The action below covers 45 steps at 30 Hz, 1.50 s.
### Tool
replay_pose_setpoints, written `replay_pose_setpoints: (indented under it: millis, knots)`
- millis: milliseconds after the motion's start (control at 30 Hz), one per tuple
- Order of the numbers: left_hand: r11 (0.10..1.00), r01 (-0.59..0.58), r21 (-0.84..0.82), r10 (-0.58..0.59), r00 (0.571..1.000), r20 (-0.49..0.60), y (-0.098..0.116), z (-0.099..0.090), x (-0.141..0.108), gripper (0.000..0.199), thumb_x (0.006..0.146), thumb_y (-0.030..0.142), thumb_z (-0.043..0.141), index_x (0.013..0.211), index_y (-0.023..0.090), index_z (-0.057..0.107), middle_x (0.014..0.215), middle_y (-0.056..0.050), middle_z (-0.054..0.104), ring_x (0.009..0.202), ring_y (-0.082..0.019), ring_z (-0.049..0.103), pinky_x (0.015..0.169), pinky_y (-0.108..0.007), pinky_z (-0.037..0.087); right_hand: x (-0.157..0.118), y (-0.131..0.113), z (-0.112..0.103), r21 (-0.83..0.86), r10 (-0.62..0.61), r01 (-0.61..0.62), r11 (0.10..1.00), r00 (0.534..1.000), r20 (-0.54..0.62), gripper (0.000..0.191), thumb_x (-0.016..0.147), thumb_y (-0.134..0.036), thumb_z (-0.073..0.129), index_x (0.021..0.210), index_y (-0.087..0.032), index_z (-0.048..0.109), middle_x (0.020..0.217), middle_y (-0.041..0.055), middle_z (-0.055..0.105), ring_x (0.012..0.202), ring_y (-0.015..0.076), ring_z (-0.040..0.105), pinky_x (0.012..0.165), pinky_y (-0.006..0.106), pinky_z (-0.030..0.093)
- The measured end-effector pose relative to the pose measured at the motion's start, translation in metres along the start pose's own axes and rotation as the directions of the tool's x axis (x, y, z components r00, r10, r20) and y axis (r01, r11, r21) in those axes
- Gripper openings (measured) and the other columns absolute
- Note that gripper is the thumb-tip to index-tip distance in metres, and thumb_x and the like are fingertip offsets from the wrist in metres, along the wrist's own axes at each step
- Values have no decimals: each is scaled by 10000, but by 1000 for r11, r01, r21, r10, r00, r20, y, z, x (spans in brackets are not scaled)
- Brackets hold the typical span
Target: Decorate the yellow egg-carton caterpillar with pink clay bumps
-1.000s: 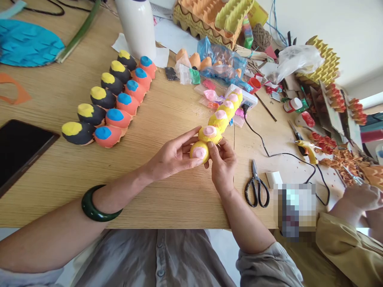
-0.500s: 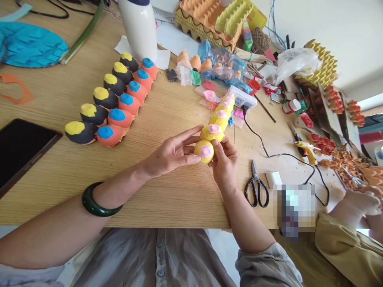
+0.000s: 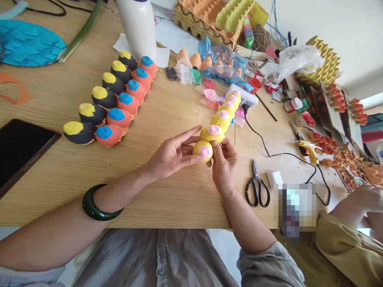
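Observation:
Between my two hands is a yellow egg-carton strip (image 3: 214,130), its row of bumps each topped with a pink clay patch. My left hand (image 3: 173,153) holds the near end from the left, its thumb against the pink patch of the nearest bump. My right hand (image 3: 224,161) grips the strip from the right, thumb on top near the second bump and fingers curled underneath. To the left lie a black strip with yellow tops (image 3: 98,93) and an orange strip with blue tops (image 3: 125,103), side by side on the wooden table (image 3: 143,195).
Scissors (image 3: 256,185) lie right of my right hand. Beyond the strip sits a power strip (image 3: 242,95) with a black cable. A white bottle (image 3: 137,30), egg trays (image 3: 206,24), a glue gun (image 3: 308,148) and a phone (image 3: 25,151) surround the work. A co-worker's hands (image 3: 365,199) are at right.
The far end of the yellow strip has swung slightly to the right, so more of its bumps show. My left thumb has shifted a little to the right on the nearest bump.

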<state>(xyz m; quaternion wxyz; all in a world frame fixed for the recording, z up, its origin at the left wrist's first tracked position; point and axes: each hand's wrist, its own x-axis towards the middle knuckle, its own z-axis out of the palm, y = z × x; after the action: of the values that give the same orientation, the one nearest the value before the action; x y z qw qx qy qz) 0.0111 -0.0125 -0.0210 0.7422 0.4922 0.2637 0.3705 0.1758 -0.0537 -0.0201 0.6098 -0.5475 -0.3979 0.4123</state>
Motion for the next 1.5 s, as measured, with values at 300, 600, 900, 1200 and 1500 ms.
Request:
replay_pose_setpoints:
  millis: [300,600,900,1200,1500]
  knots:
    - [1000,1,-5,-1,1000,15,-4,-3,0,1069,765,350,949,1672,214,401,1550,-178,639,1346,-357,685,1129,-451,599,-5,-2,3,-3,-44,44,999,999,8,368,896,-547,788,850,-247,579,644,-74,553,490,72,459,411,193,405]
    - [998,43,-37,-39,993,110,7,-1,-2,1041,804,252,904,1694,274,364,1625,-158,559,1390,-362,644,1068,-420,632,-3,-4,3,-43,-79,79,996,997,8,366,903,-539,783,842,-247,571,640,-81,503,479,68,444,387,191,366]
    - [1000,4,-21,-3,998,57,2,1,-1,968,842,349,883,1677,228,409,1587,-174,601,1389,-375,646,1142,-485,580,-1,-1,1,-47,-83,84,995,996,19,371,908,-552,780,854,-245,579,644,-80,516,485,69,473,396,187,403]
    - [1000,-9,12,8,998,61,6,1,-5,937,852,266,859,1677,240,414,1603,-164,572,1310,-342,703,1068,-406,627,-5,1,2,-71,-142,145,987,989,42,357,932,-539,760,867,-249,563,701,-69,538,490,63,481,397,189,426]
    - [1000,-15,-19,17,993,113,4,-1,-2,858,891,191,801,1664,264,436,1613,-123,579,1332,-304,690,1058,-344,622,-2,-1,2,-47,-139,140,989,990,23,360,907,-528,787,843,-244,574,682,-74,530,480,61,468,381,187,415]
